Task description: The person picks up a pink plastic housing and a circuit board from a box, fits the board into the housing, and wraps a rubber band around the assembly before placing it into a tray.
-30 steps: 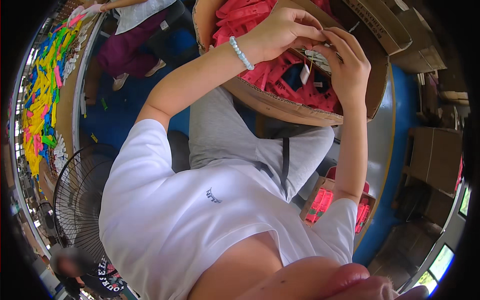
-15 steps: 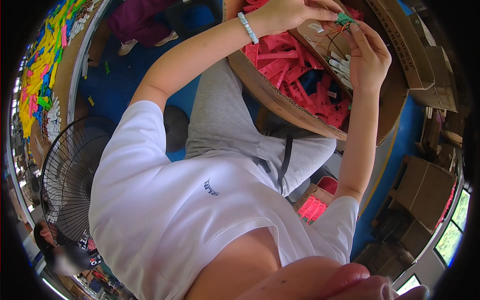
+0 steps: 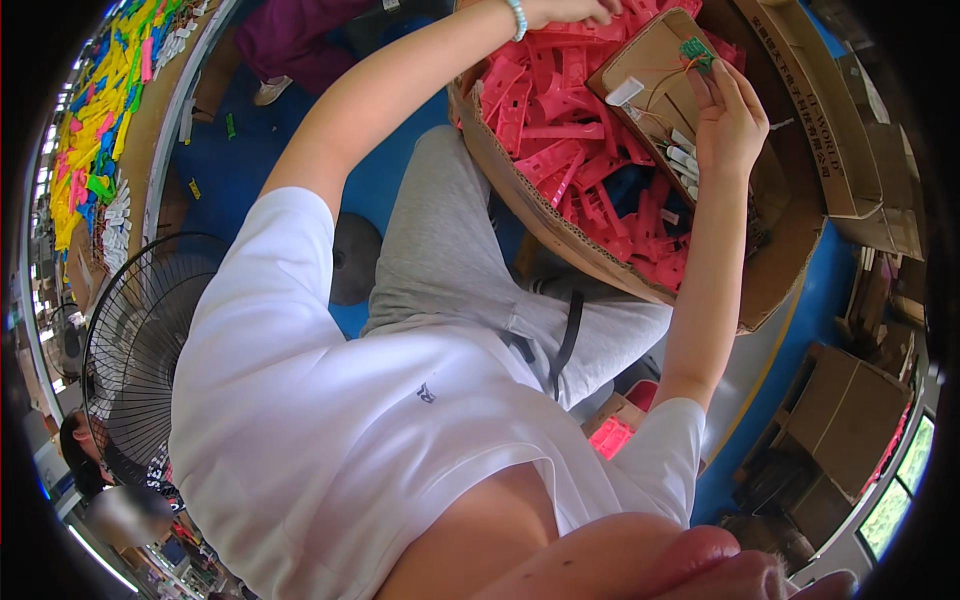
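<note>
The right hand [image 3: 733, 118] pinches a green circuit board [image 3: 697, 52], perhaps so its thin wires [image 3: 660, 78] hang free. The left hand [image 3: 570, 9] half-curls above pink plastic parts [image 3: 560, 130]; I can't tell its hold.

The upper edge crops the left hand [image 3: 570, 10], so whether it holds anything cannot be told. The green circuit board [image 3: 697, 53] is too small for its parts to show. The right sleeve [image 3: 672, 440] hides part of a small carton [image 3: 622, 407]. At far left, purple trousers [image 3: 300, 40] are cut off; at near left, a person [image 3: 128, 515] is blurred.
</note>
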Motion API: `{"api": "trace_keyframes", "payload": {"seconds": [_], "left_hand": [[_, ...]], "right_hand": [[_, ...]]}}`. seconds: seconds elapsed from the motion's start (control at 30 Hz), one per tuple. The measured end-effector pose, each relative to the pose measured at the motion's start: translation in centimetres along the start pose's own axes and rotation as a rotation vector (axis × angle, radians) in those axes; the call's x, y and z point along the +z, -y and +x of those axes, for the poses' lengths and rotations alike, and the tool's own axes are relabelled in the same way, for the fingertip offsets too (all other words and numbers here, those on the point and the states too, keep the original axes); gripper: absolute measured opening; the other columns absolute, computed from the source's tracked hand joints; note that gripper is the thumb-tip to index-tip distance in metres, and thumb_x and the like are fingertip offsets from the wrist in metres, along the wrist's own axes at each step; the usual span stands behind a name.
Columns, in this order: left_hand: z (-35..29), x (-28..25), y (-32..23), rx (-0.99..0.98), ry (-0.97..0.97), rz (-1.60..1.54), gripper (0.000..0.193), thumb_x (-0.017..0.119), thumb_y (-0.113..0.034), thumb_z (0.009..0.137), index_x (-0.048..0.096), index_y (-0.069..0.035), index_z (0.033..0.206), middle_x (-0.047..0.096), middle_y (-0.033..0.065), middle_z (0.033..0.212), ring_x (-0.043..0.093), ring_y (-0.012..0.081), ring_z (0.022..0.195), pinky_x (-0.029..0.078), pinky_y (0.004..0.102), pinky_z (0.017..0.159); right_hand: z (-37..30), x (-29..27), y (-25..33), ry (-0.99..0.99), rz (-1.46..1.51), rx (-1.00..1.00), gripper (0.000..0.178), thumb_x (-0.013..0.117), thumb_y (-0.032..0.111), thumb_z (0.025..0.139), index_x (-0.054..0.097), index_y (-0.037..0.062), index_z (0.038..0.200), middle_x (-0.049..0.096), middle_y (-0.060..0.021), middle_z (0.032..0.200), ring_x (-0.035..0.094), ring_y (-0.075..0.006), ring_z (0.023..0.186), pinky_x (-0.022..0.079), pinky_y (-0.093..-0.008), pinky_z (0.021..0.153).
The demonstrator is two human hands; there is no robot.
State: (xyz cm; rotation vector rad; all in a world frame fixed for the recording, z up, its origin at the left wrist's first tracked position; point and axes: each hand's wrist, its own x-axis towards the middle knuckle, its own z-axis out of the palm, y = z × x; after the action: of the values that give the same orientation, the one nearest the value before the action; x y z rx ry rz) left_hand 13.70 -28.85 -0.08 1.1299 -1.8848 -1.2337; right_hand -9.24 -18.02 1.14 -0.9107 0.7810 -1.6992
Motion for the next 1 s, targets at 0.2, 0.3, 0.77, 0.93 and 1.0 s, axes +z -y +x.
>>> {"api": "trace_keyframes", "payload": {"seconds": [0.2, 0.3, 0.77, 0.93, 1.0], "left_hand": [[5.4, 1.4, 10.6, 0.295, 0.088, 1.047, 0.052, 0.075, -0.012, 0.074, 0.056, 0.006, 0.119, 0.058, 0.0222, 0.115, 0.055, 0.0399, 0.109, 0.045, 0.0437, 0.095], [5.4, -0.8, 11.6, 0.335, 0.018, 0.944, 0.044, 0.073, -0.009, 0.074, 0.059, 0.004, 0.114, 0.058, 0.02, 0.114, 0.055, 0.0375, 0.111, 0.045, 0.0425, 0.095], [-6.3, -0.1, -8.1, 1.319, -0.102, 1.09, 0.022, 0.062, -0.007, 0.08, 0.063, -0.002, 0.101, 0.062, 0.0076, 0.104, 0.056, 0.0248, 0.113, 0.041, 0.0379, 0.103], [-7.0, 2.9, -8.2, 1.348, -0.367, 0.767, 0.024, 0.06, -0.004, 0.086, 0.065, -0.006, 0.109, 0.06, 0.0114, 0.112, 0.062, 0.027, 0.102, 0.048, 0.037, 0.094], [-7.1, 6.4, -8.7, 0.641, -0.476, -0.536, 0.027, 0.058, -0.009, 0.09, 0.058, -0.002, 0.116, 0.061, 0.0074, 0.109, 0.051, 0.0227, 0.121, 0.039, 0.0358, 0.107]], "right_hand": [[0.3, -2.3, -1.0, -0.074, -0.047, -0.026, 0.013, 0.059, -0.005, 0.09, 0.061, -0.0103, 0.102, 0.064, -0.0142, 0.098, 0.066, -0.0212, 0.09, 0.061, -0.0385, 0.084], [0.1, -1.6, -1.2, -0.041, -0.077, -0.01, 0.013, 0.061, -0.004, 0.09, 0.062, -0.0099, 0.102, 0.064, -0.0128, 0.098, 0.065, -0.0206, 0.09, 0.06, -0.037, 0.082], [-0.8, -0.3, -0.6, 0.317, -0.022, 0.264, 0.012, 0.061, 0.008, 0.094, 0.064, -0.0001, 0.103, 0.065, -0.007, 0.105, 0.062, -0.0134, 0.094, 0.052, -0.0292, 0.082], [-2.0, 1.5, 0.0, 0.276, 0.086, 0.138, 0.011, 0.061, 0.006, 0.094, 0.063, 0.0002, 0.103, 0.066, -0.0049, 0.098, 0.063, -0.0117, 0.088, 0.052, -0.0271, 0.081], [-2.1, 1.4, 0.2, 0.252, 0.064, 0.119, 0.011, 0.062, 0.006, 0.093, 0.063, -0.0003, 0.103, 0.066, -0.0046, 0.097, 0.062, -0.0112, 0.088, 0.052, -0.0266, 0.08]]}}
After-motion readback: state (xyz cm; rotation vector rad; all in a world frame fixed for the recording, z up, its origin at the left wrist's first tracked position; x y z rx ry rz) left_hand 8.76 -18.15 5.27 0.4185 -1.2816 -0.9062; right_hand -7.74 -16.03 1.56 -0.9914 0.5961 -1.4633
